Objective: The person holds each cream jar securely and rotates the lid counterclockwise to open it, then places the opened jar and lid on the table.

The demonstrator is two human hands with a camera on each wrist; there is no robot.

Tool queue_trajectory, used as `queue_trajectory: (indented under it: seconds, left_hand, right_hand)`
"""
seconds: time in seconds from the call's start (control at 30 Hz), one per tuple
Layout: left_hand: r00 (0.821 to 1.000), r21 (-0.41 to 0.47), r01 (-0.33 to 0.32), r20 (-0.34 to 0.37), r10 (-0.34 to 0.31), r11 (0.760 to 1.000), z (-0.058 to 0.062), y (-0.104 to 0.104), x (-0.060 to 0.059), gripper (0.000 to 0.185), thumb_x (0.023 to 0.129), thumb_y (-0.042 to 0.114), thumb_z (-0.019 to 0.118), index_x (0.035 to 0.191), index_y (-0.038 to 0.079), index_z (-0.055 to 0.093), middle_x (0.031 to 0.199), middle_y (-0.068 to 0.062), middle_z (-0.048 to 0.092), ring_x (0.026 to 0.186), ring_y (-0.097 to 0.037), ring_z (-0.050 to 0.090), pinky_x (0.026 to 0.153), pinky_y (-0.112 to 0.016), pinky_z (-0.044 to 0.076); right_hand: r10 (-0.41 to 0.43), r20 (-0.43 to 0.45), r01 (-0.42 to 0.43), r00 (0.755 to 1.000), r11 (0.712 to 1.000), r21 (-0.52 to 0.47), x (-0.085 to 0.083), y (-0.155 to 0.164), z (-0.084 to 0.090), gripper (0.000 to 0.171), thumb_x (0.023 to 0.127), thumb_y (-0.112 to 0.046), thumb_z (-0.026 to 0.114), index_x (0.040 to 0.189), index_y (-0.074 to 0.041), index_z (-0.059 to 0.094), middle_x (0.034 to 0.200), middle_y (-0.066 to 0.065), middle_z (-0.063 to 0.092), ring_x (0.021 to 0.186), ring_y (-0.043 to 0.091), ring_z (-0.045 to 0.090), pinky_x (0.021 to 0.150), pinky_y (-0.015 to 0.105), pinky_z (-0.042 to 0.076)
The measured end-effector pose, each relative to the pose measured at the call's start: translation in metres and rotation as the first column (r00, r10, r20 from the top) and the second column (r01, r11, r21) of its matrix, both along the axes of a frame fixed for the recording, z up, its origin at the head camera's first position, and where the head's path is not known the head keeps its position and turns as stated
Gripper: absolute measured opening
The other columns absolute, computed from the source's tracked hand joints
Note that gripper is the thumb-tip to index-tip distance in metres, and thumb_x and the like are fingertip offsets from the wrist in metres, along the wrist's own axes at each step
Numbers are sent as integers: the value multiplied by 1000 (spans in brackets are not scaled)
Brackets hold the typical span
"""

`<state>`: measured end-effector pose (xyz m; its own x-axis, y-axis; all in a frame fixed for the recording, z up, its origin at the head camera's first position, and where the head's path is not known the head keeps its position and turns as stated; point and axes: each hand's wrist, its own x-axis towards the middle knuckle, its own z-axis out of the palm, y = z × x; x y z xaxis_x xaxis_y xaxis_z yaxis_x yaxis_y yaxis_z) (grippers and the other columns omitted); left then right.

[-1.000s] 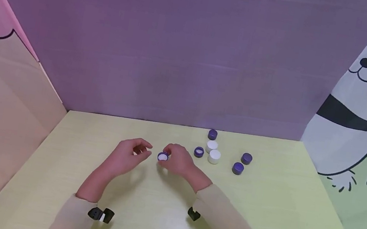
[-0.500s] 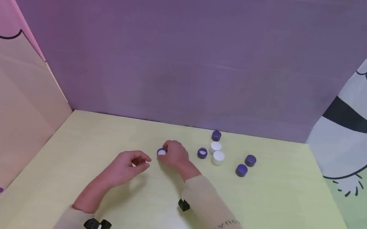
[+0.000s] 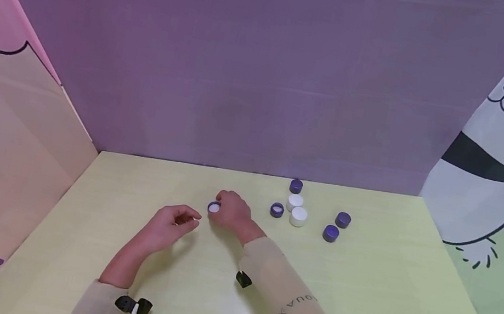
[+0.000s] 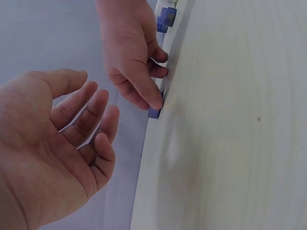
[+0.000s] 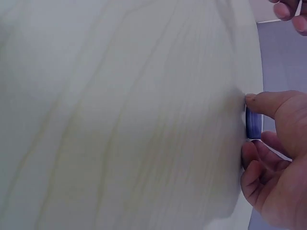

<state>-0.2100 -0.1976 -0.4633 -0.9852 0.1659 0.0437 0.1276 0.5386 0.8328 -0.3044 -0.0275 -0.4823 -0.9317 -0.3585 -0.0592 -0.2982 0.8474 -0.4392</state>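
A purple bottle cap [image 3: 213,207] lies on the tabletop, its white inside facing up. My right hand [image 3: 233,214] pinches it at the edge between thumb and fingers; the right wrist view shows the cap's ridged blue-purple side [image 5: 253,123] against the table. To the left and a little nearer, my left hand [image 3: 167,227] hovers over the table, fingers loosely bent and holding nothing. The left wrist view shows its palm [image 4: 53,153] apart from the cap.
Right of my hands stand two white caps [image 3: 298,216], an upturned purple cap [image 3: 277,209] and a purple cap [image 3: 296,186] behind them. Two more purple caps [image 3: 331,233] sit farther right. A purple backdrop [image 3: 266,70] rises at the pale table's [image 3: 358,297] far edge.
My right hand has slid the pinched cap leftward and slightly away from me. The left hand has drawn back a little toward me and left. The other caps stay in place.
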Motion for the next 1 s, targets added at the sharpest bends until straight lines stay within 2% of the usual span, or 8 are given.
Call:
queue_trajectory:
  seconds: [0.1, 0.23, 0.5, 0.63, 0.77, 1.0]
  left_hand:
    - [1000, 3, 9, 13, -9, 1000, -3, 1, -2, 19, 94, 12, 64, 110, 1, 68, 89, -3, 64, 79, -21, 55, 64, -30, 47]
    - [1000, -5, 7, 22, -7, 1000, -5, 2, -4, 19, 94, 11, 64, 110, 1, 68, 90, -3, 64, 79, -20, 54, 66, -30, 47]
    - [999, 38, 10, 38, -11, 999, -15, 8, -8, 19, 94, 9, 64, 109, -1, 68, 85, -6, 63, 73, -17, 52, 61, -27, 45]
    - [998, 44, 15, 58, -17, 999, -16, 11, -9, 19, 94, 8, 64, 109, -1, 67, 88, -7, 66, 75, -20, 55, 61, -27, 45]
    - [996, 55, 13, 85, -17, 998, -16, 14, -8, 20, 95, 9, 62, 111, -1, 67, 90, -6, 69, 85, -24, 62, 66, -29, 47]
    - [993, 54, -22, 115, 15, 998, -14, 20, -7, 21, 96, 11, 59, 112, -1, 68, 90, -5, 71, 92, -25, 64, 70, -31, 47]
  right_hand:
    - [0, -7, 1, 1000, 1000, 30, -1, 5, -1, 44, 84, -35, 74, 119, -11, 62, 107, 2, 64, 94, 16, 61, 75, 32, 50]
    - [17, -32, -15, 999, 997, 71, -3, 17, 2, 43, 84, -37, 73, 119, -15, 63, 108, 0, 62, 92, 16, 61, 71, 31, 50]
    - [65, -110, -60, 992, 997, 47, 5, 68, 30, 33, 88, -31, 70, 115, -12, 65, 105, 2, 60, 90, 16, 60, 69, 31, 49]
    - [41, -153, -35, 987, 999, 41, 11, 100, 42, 31, 87, -28, 72, 112, -11, 66, 104, 3, 62, 90, 17, 62, 68, 33, 50]
    - [5, -158, -2, 987, 1000, 20, 18, 135, 54, 31, 86, -26, 73, 111, -8, 67, 105, 6, 64, 92, 20, 63, 73, 37, 52]
    - [-76, -158, 73, 984, 997, -23, 27, 196, 58, 31, 86, -24, 72, 108, -3, 67, 100, 12, 63, 85, 24, 59, 73, 40, 50]
